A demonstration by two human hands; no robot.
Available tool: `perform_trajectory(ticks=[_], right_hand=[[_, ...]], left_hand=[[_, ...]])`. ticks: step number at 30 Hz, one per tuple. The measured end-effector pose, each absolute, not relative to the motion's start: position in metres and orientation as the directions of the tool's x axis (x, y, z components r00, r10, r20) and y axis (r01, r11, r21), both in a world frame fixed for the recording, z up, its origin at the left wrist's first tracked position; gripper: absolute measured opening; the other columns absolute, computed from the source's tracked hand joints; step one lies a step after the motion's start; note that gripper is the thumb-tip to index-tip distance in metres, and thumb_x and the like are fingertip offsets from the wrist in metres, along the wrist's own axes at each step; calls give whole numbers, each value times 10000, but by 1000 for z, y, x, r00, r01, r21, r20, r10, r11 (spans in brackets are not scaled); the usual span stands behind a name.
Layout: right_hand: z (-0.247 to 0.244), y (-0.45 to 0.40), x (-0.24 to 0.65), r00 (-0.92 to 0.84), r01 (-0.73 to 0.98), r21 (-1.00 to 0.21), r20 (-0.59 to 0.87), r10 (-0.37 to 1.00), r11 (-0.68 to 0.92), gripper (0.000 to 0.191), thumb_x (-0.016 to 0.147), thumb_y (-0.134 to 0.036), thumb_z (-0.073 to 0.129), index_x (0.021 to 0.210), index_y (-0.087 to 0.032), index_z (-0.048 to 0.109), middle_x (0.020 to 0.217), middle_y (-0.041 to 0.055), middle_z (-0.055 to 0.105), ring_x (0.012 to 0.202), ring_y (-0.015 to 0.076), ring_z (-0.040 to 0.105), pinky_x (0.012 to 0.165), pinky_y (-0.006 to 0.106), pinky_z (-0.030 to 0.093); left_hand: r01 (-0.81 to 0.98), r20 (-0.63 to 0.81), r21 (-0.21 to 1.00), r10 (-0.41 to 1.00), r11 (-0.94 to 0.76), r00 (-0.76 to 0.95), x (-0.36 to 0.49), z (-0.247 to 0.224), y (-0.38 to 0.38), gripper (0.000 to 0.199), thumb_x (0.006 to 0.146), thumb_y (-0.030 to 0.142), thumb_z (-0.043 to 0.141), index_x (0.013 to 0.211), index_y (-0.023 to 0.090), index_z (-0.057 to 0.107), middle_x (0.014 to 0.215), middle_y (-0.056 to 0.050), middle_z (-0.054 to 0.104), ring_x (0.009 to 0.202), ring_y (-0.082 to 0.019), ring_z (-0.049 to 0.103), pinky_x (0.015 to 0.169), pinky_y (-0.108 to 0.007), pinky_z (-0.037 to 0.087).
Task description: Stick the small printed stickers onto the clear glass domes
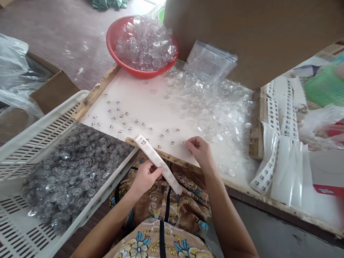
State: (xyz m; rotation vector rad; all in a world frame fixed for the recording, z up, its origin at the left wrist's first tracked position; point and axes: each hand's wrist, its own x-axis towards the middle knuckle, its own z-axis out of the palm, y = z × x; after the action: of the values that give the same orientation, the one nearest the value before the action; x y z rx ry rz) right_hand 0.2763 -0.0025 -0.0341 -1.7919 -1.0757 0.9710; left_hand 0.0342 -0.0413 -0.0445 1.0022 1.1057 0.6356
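Observation:
My left hand [146, 176] grips a white strip of stickers [153, 154], fingers closed round its middle; a small dark printed figure shows near its upper end. To the right, my right hand [199, 149] is at the near edge of the white board [145, 96], thumb and forefinger pinched by a small dark-printed piece. What is between those fingertips is too small to make out. Several pieces with dark prints [130, 128] lie scattered on the left of the board. Clear round discs [220, 107] cover its right side.
A red basin [143, 74] heaped with clear discs stands at the back. Left is a white slotted crate [61, 105] of printed discs. Clear plastic bags [211, 59] lean by a large cardboard box [255, 32]. More sticker strips [272, 154] lie right, beyond a wooden edge.

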Motion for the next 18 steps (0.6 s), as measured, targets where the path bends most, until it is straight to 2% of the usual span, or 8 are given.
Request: perform_trajectory(ticks=[7,9,12,14,18], right_hand=[[-31,-2,267,381,443,-819,-196,904,-365,213,763,-401,640,741,-191,612,658,11,604,585,145,507,558,281,389],[-31,-2,263,371,520,-786,-147,917,-336,194,786,-388,620,759,-195,619,694,26,621,616,162,542,589,294,419],[-34,-1,256,353,662,-707,2,936,-248,185,824,-368,577,799,-192,629,859,71,628,636,161,562,652,324,457],[-35,3,251,340,712,-668,61,938,-215,193,837,-354,559,879,-181,633,952,95,604,618,149,554,662,337,466],[-31,14,241,313,696,-687,26,949,-210,307,866,-331,531,1117,-159,571,1006,106,591,614,150,556,666,355,476]], left_hand=[[25,-458,879,827,477,327,34,-44,-44,228,800,375,692,847,153,675,785,-64,715,700,-219,682,666,-338,584],[31,-461,878,826,478,325,34,-45,-44,229,797,378,697,846,154,678,781,-63,716,694,-216,681,662,-335,583],[37,-453,883,828,468,330,36,-46,-44,234,796,387,699,838,157,683,770,-59,715,686,-214,681,655,-328,580],[39,-452,884,828,467,331,36,-46,-44,239,799,391,696,838,156,683,770,-61,714,686,-216,682,655,-329,580],[61,-452,885,820,461,350,33,-42,-44,258,818,410,680,876,159,687,809,-76,719,734,-237,695,671,-339,584]])
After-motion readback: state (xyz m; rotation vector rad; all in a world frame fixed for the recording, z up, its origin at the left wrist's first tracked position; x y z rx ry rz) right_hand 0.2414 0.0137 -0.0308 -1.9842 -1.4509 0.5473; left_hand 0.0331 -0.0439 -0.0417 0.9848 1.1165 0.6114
